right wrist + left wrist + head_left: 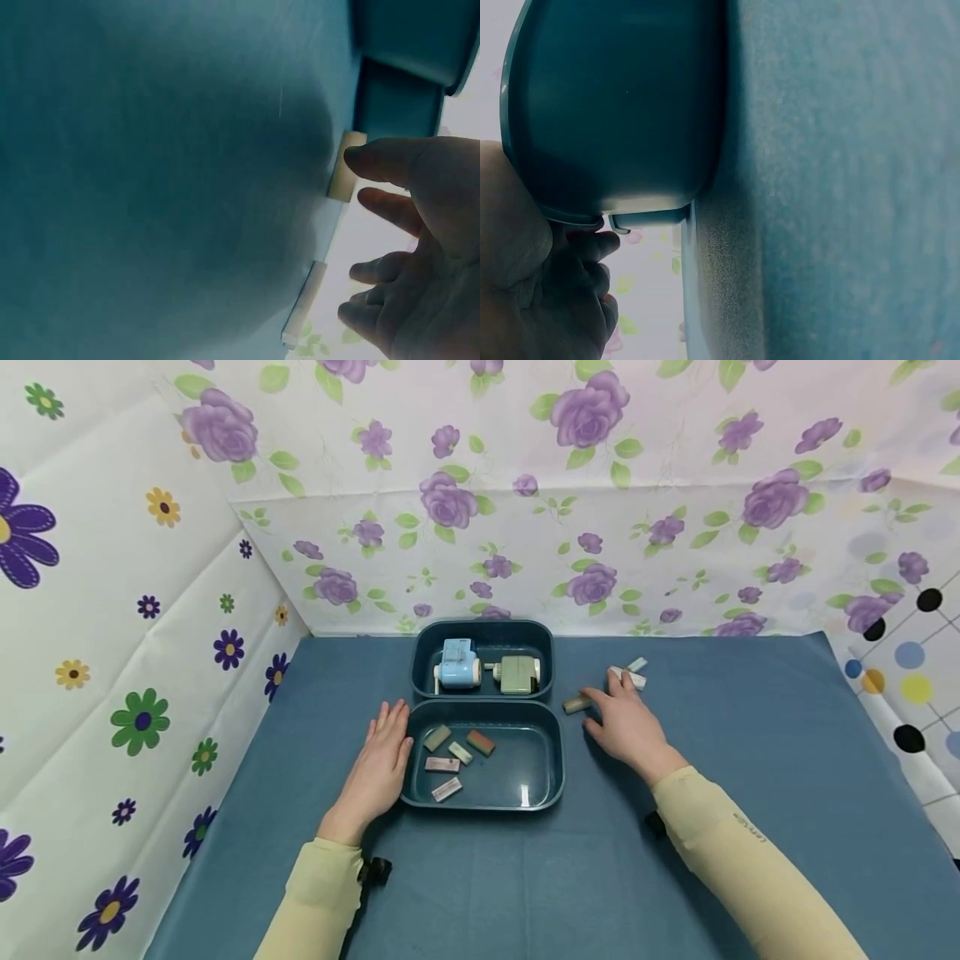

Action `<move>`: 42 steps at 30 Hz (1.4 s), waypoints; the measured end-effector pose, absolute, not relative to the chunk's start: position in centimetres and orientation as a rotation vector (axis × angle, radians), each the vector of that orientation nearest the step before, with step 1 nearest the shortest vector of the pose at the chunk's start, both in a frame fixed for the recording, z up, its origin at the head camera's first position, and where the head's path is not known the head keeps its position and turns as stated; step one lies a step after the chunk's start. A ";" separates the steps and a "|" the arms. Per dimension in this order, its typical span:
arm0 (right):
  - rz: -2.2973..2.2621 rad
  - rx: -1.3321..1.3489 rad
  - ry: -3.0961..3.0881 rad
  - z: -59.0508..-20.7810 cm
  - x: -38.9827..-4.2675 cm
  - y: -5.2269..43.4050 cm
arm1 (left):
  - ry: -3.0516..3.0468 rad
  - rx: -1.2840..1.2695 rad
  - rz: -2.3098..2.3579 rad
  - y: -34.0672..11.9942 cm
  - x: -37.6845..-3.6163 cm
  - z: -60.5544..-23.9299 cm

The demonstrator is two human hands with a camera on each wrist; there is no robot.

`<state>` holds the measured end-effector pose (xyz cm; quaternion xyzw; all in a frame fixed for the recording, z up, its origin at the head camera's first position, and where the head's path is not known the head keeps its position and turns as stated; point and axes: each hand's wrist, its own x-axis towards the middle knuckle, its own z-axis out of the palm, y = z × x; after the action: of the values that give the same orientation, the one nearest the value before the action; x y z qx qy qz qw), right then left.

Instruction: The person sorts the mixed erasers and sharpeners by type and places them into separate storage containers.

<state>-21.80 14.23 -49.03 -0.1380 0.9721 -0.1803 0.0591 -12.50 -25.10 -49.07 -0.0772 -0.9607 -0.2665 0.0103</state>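
Note:
My left hand (377, 770) rests against the left rim of the front tray (480, 807), its fingers extended; the left wrist view shows the tray's wall (622, 105) beside the palm. Inside that tray lie several small eraser blocks, among them a reddish-brown eraser (481, 742) and a pinkish eraser (442, 765). To the right of the trays, my right hand (626, 725) hovers over the cloth with thumb and fingers spread. Close to its thumb and index finger lies an olive-tan eraser (345, 169). A white eraser (633, 679) lies by the other fingertips, partly covered.
A second dark tray (551, 660) stands directly behind the first, holding a blue crank pencil sharpener (458, 667) and a green one (517, 675). A small pale eraser (637, 665) lies beyond the right hand. Flowered cloth walls (525, 552) border the blue tablecloth (525, 893).

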 end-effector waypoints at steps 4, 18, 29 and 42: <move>-0.486 -0.491 2.951 -49.0 -22.7 14.2 | -3.001 -0.246 -0.827 -25.1 -12.5 -49.1; -0.425 -0.532 2.997 -48.9 -24.2 13.6 | -2.999 -0.249 -0.824 -25.1 -12.6 -49.3; -0.518 -0.366 2.931 -48.5 -24.4 13.4 | -2.997 -0.251 -0.844 -25.2 -12.5 -49.2; -0.554 -0.262 2.965 -48.5 -23.8 13.2 | -2.986 -0.255 -0.834 -25.2 -12.6 -49.4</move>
<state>-23.83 13.20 -48.49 -0.0864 0.9777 -0.1825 0.0571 -12.55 -25.17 -49.42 -0.0818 -0.9598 -0.2681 0.0152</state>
